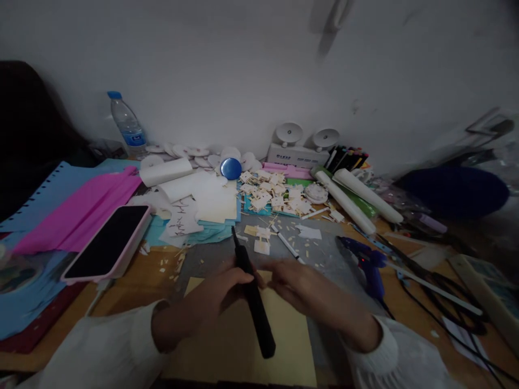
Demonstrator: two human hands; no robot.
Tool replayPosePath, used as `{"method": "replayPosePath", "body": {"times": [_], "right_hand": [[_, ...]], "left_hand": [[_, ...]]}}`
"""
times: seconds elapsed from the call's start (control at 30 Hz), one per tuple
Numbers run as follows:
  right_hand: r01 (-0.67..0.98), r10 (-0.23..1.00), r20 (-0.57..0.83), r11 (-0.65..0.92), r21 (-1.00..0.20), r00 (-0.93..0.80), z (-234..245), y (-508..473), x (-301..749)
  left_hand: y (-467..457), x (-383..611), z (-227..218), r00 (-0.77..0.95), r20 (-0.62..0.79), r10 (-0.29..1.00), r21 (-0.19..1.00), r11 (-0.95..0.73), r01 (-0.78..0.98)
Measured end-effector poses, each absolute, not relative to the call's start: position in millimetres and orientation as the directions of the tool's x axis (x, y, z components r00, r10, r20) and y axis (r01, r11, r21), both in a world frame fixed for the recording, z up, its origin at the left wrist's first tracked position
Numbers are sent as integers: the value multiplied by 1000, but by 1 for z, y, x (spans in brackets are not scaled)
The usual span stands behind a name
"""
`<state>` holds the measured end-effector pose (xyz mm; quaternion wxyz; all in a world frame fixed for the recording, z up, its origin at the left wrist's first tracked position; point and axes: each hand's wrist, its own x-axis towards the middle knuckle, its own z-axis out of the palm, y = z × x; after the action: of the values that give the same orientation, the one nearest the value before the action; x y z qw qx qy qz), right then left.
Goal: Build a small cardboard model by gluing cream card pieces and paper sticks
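Counter (133,283) clutter spreads from wall to near edge, dim under low light. Pink paper (81,210) and blue sheets (48,189) lie at far left, with a phone (107,242) face up on them, its screen dark. Just below the hands sits a pale yellow sheet (292,346) on a grey cutting mat (320,254). White rolls (357,197) lean diagonally at right, near a blue glue gun (367,265). A water bottle (128,125) stands upright by the wall. Small cream card cutouts (271,194) are heaped mid-counter.

The left hand (227,286) has its fingers curled closed around a black craft knife (253,297), gripping it at about mid-length. The knife's long axis runs on a slant: its narrow tip points away toward the wall and slightly left, its thick butt end comes back toward the person and to the right, above the yellow sheet. The right hand (300,283) lies just beside the knife, blurred, fingers (271,266) stretched loosely toward it; I cannot tell whether they hold anything.
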<state>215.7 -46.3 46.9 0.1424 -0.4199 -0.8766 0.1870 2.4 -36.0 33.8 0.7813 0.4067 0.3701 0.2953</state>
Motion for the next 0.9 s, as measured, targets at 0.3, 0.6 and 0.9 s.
{"method": "replayPosePath", "body": {"times": [0.3, 0.6, 0.9], "right_hand": [[916, 911, 312, 344, -207, -271, 41, 12, 294], [993, 928, 356, 118, -11, -106, 36, 39, 319], [905, 831, 439, 417, -85, -341, 56, 6, 300]], "left_hand": [[-32, -4, 41, 600, -360, 714, 798, 569, -199], [-33, -10, 55, 698, -300, 650, 866, 493, -87], [-35, -4, 51, 663, -314, 680, 863, 495, -99]]}}
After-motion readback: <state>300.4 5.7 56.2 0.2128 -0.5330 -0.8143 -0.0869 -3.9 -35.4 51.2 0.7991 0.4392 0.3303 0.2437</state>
